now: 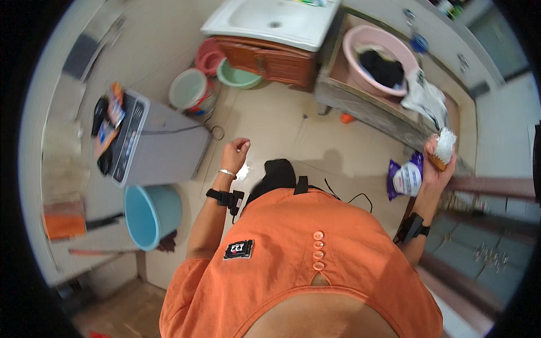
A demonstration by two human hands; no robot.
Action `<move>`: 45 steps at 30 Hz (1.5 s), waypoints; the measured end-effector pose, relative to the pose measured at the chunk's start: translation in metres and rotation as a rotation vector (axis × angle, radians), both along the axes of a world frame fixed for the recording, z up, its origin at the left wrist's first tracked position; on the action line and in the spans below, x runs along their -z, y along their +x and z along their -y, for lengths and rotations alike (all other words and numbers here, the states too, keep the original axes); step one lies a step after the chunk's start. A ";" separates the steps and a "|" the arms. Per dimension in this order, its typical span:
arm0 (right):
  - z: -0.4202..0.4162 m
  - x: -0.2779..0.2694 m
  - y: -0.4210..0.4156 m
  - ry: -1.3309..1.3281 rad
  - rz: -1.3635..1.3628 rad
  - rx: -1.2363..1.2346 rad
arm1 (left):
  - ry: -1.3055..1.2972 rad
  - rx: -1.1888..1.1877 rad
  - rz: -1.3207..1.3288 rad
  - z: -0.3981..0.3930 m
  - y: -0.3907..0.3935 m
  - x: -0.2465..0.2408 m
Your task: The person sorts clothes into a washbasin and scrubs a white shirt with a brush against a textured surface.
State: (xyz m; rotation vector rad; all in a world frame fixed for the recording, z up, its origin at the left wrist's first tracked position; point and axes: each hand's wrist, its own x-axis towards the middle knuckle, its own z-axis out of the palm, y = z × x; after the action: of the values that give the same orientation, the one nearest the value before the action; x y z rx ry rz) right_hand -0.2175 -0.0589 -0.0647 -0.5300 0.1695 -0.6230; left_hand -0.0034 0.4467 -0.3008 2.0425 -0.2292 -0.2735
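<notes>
My right hand grips a scrubbing brush with white bristles and a brown back. The bristles face up and away from the palm. Just left of that hand is a purple and white plastic package, which bears writing. A white cloth hangs over the ledge beyond the brush. Over the tiled floor, my left hand is loosely curled with no object visible in it. Its wrist carries a bracelet and a strapped device.
A pink basin holding dark and light cloth stands on a ledge. Ahead is a white sink above a wooden cabinet. To the left are a grey washing machine, a blue bucket, a white bucket and a green basin.
</notes>
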 end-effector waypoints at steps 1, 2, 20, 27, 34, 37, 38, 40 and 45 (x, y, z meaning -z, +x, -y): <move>0.003 0.000 -0.005 0.045 -0.034 0.107 | -0.014 0.088 0.013 0.023 0.022 -0.003; 0.009 0.004 -0.013 0.047 -0.013 0.141 | -0.028 0.174 0.024 0.047 0.039 -0.006; 0.182 0.005 -0.019 -0.093 -0.108 0.451 | -0.270 1.013 0.079 0.466 0.076 -0.072; 0.266 0.014 0.002 -0.024 -0.161 0.359 | -0.266 1.274 0.160 0.608 0.038 -0.093; 0.398 0.053 0.029 0.005 -0.341 0.293 | -0.039 1.329 0.327 0.714 0.001 -0.079; 0.464 0.072 0.052 0.005 -0.436 0.236 | 0.032 1.314 0.407 0.769 -0.013 -0.062; 0.488 0.075 0.057 -0.021 -0.408 0.174 | 0.033 1.234 0.490 0.790 -0.020 -0.060; 0.520 0.082 0.065 -0.039 -0.403 0.102 | 0.083 1.154 0.546 0.819 -0.035 -0.046; 0.603 0.094 0.081 -0.086 -0.589 0.085 | 0.140 1.167 0.578 0.867 -0.044 -0.018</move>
State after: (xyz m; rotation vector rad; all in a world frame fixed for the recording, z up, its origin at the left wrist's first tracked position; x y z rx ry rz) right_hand -0.1367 -0.6619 -0.1584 -0.7841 0.7257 -0.5442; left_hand -0.0471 -0.4206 -0.2827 1.8523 -1.8003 -0.3908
